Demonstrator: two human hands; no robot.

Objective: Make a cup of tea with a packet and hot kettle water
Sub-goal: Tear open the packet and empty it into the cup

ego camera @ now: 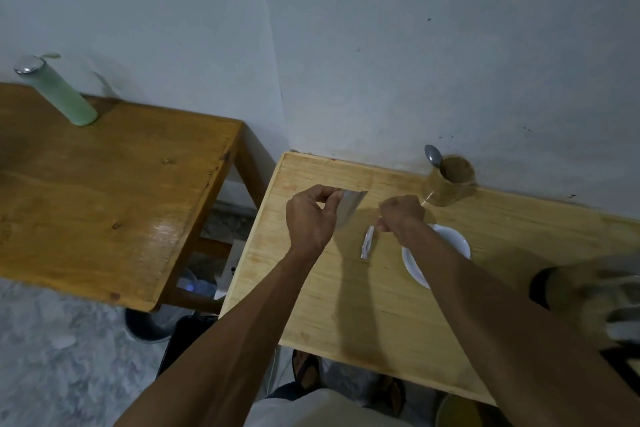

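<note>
My left hand (pixel 313 218) pinches a silvery tea packet (pixel 349 208) above the light wooden table (pixel 346 305). My right hand (pixel 401 215) is closed, holding a narrow torn strip (pixel 367 242) of the packet that hangs below its fingers. A glass cup (pixel 450 180) with a spoon (pixel 433 154) standing in it sits at the table's back edge, by the wall. A white saucer (pixel 453 243) lies under my right forearm. The kettle (pixel 595 298) is a blurred shape at the right edge.
A darker wooden table (pixel 104 201) stands to the left with a green bottle (pixel 59 94) on its far side. A gap with floor clutter separates the two tables. My feet in sandals (pixel 306 371) show under the near edge.
</note>
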